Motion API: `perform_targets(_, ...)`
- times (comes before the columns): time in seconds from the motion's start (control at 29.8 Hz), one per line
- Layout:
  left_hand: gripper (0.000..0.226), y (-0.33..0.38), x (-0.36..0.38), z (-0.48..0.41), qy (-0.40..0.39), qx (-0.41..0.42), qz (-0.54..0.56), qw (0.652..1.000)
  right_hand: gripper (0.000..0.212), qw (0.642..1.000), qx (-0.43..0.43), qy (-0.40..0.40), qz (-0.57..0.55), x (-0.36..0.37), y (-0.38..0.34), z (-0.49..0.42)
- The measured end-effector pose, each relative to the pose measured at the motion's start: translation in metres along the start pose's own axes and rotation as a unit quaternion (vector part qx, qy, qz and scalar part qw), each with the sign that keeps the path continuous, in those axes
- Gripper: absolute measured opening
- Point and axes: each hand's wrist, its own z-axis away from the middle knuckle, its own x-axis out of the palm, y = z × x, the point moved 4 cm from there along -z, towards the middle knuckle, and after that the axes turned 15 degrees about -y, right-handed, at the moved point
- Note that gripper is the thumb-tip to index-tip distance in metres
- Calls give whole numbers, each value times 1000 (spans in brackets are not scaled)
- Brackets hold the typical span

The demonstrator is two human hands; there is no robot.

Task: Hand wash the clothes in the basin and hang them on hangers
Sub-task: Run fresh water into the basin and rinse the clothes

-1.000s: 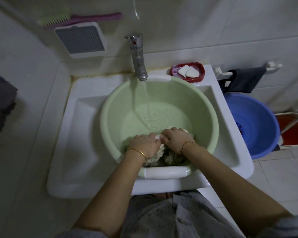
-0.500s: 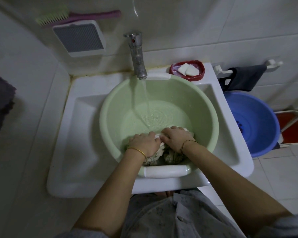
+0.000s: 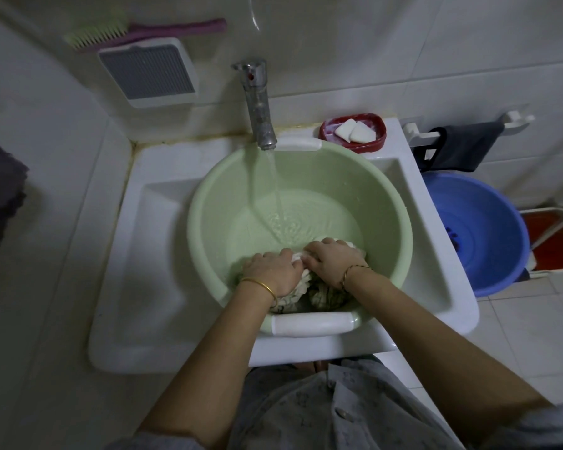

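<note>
Bunched pale, patterned wet cloth (image 3: 294, 292) is lying against the near wall of a round pale-green plastic basin (image 3: 208, 203), where the left hand (image 3: 268, 271) and right hand (image 3: 330, 256) are both gripping it with curled fingers. Water is running from the chrome tap (image 3: 257, 102), so the basin may be heading for overflow into the white sink (image 3: 163, 254) if left on. White-tiled walls are enclosing the washroom, with a red soap dish (image 3: 353, 131) behind and a blue plastic tub (image 3: 481, 232) on the floor.
</note>
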Motion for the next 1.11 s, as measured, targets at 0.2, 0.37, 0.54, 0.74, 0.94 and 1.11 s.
perform_targets(0.2,47,0,1,-2,8,-2,-5,1000,44,1000,-1,-2,-5,1,1,0)
perform_targets(0.37,48,0,1,-2,1,-4,-4,1000,44,1000,-2,-4,-5,0,1,0)
perform_targets(0.54,48,0,1,-2,3,-5,-5,1000,44,1000,-3,-5,-6,1,2,-1)
perform_targets(0.74,48,2,0,-1,0,-6,-4,1000,44,1000,-5,-4,-4,1,2,-1)
perform_targets(0.94,48,1,0,1,-1,-6,-2,1000,44,1000,-7,-4,-5,1,2,0)
perform_targets(1.11,49,2,-1,2,-1,-7,-5,1000,43,1000,-8,-4,-4,1,2,0)
